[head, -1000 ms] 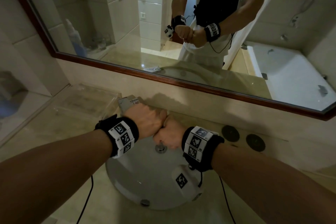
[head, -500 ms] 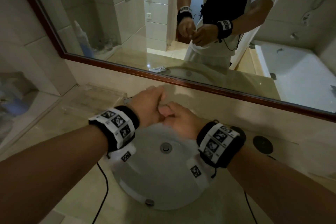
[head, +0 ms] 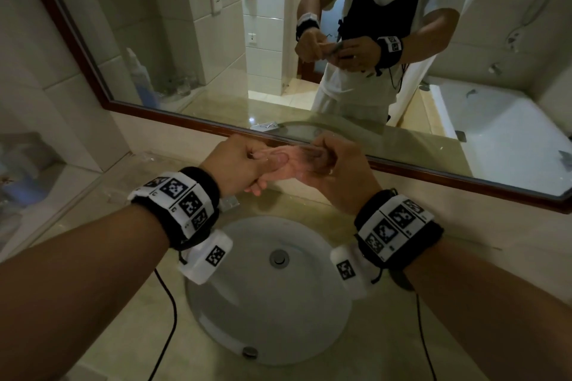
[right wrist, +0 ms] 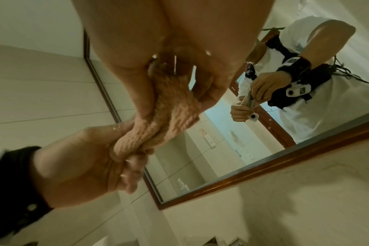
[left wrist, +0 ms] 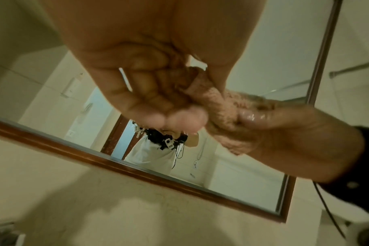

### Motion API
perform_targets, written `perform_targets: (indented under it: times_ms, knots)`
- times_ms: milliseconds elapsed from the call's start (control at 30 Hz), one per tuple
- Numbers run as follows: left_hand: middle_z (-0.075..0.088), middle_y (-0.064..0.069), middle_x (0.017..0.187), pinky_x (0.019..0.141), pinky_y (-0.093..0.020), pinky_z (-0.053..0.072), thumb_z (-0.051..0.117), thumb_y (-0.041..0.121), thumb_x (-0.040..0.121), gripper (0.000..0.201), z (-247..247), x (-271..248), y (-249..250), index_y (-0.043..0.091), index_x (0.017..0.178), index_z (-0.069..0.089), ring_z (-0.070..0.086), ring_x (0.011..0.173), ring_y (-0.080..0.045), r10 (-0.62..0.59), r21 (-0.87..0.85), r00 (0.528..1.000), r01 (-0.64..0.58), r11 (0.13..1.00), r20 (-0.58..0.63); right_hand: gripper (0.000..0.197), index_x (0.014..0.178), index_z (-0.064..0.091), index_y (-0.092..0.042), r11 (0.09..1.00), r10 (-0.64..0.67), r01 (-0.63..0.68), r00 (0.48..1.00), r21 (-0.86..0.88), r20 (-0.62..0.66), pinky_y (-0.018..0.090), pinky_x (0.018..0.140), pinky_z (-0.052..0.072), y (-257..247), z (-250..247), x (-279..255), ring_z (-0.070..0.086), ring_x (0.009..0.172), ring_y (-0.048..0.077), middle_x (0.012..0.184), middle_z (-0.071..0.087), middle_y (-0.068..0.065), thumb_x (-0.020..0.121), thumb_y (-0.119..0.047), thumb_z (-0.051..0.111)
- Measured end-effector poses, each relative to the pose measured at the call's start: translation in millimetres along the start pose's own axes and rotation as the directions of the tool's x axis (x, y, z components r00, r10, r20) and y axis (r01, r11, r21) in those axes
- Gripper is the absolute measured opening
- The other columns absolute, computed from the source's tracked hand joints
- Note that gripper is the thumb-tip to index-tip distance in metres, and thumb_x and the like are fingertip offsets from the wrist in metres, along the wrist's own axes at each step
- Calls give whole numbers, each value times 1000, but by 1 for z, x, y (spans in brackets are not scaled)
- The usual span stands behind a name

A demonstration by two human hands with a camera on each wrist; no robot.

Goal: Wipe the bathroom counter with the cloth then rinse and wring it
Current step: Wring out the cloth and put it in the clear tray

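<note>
Peach-coloured terry cloth, twisted into a short rope, is held up between the two hands above the basin, roughly level with the lower frame of the mirror. Its long axis is seen running left to right across the body, one end buried in each fist, with only a short stretch of fabric left bare in the middle. From the left hand the cloth leads off to the right; from the right hand it leads off to the left, so neither hand is nearer and the rope is shared evenly. Each grip is pressed tight: the left fingers are curled round one end with the thumb laid over it, and the right fingers are wrapped round the other end, both pinching the cloth and nothing else. Wetness is shown on the skin in the wrist views, and the wringing is judged to be in hand. Any coming twist is judged to turn about that left-to-right axis, the wrists being rolled in opposite senses. Below, the drain lies under the gap between the fists, so water squeezed out is expected to fall into the basin and not onto the marble surface.
</note>
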State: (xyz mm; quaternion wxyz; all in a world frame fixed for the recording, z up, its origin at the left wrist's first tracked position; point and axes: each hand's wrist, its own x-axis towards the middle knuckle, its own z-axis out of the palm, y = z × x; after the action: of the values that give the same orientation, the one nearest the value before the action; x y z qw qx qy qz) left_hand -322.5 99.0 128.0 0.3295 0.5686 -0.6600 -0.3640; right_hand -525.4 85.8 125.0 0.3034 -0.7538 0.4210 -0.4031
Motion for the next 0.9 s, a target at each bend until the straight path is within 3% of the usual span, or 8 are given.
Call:
perform_targets:
  times_ms: [67, 133, 233, 333, 400, 567, 700, 900]
  knots:
    - [67, -7, 58, 61, -34, 49, 59, 58, 86, 51, -1, -2, -1, 19, 54, 61, 60, 53, -17, 13, 164, 1000, -12, 986, -7, 26, 82, 59, -15, 997, 4, -6, 1000, 80, 25, 28, 57, 52, -3, -3, 0, 56, 65, 13, 74, 61, 2, 69, -1, 78]
    - [73, -5, 78, 75, -44, 56, 63, 58, 79, 37, -2, -5, 0, 22, 75, 69, 69, 73, -23, 38, 107, 998, -43, 993, 49, 27, 92, 61, -11, 994, -14, 8, 998, 106, 61, 32, 65, 57, -5, -5, 1, 64, 77, 20, 84, 66, 7, 72, 2, 72]
    - [75, -6, 98, 82, -57, 56, 78, 30, 73, 30, -3, -11, 4, 25, 102, 71, 71, 92, -37, 117, -88, 989, -109, 990, 86, 39, 103, 59, -17, 999, -31, 27, 995, 36, 99, 19, 68, 54, -8, -2, 4, 63, 77, 5, 86, 64, -4, 72, 4, 71]
    - [75, 3, 83, 73, -40, 57, 80, 4, 75, 25, -6, -11, 4, 23, 90, 70, 73, 81, -23, 162, -150, 986, -156, 976, 28, 52, 107, 53, -19, 998, 57, -57, 994, 7, 96, 15, 60, 51, -11, 6, 12, 62, 68, 3, 79, 63, -11, 66, -7, 83]
    - [71, 10, 76, 70, -33, 55, 84, 16, 72, 23, -10, -11, 2, 28, 78, 66, 68, 75, -11, 175, -122, 984, -175, 977, -14, 59, 107, 52, -20, 996, 82, -79, 992, -32, 94, 13, 59, 51, -13, 11, 18, 62, 65, 1, 75, 64, -12, 61, -16, 89]
    - [64, -15, 76, 74, -51, 55, 82, 44, 61, 33, -25, -5, -21, 22, 69, 58, 60, 71, -21, 139, -69, 989, -143, 987, -58, 66, 106, 50, -23, 984, -9, 34, 989, -173, 145, 18, 64, 52, -18, 34, 29, 63, 67, 8, 74, 66, -5, 55, -29, 91]
    - [58, -14, 71, 70, -42, 50, 77, 18, 79, 19, -50, 5, -53, 23, 68, 62, 56, 69, -18, 123, -152, 988, -136, 979, -92, 38, 102, 65, -19, 985, 32, 1, 981, -171, 189, 25, 75, 54, -14, 60, 48, 66, 83, 14, 92, 70, 0, 69, -24, 83]
    - [67, -20, 83, 72, -23, 50, 56, -3, 93, 13, -95, 16, -124, -11, 94, 66, 62, 75, -20, 46, -229, 994, -68, 971, -102, 15, 91, 74, -16, 989, 43, -6, 968, -150, 248, 34, 76, 57, -5, 119, 83, 69, 78, 12, 81, 73, -1, 77, -14, 70]
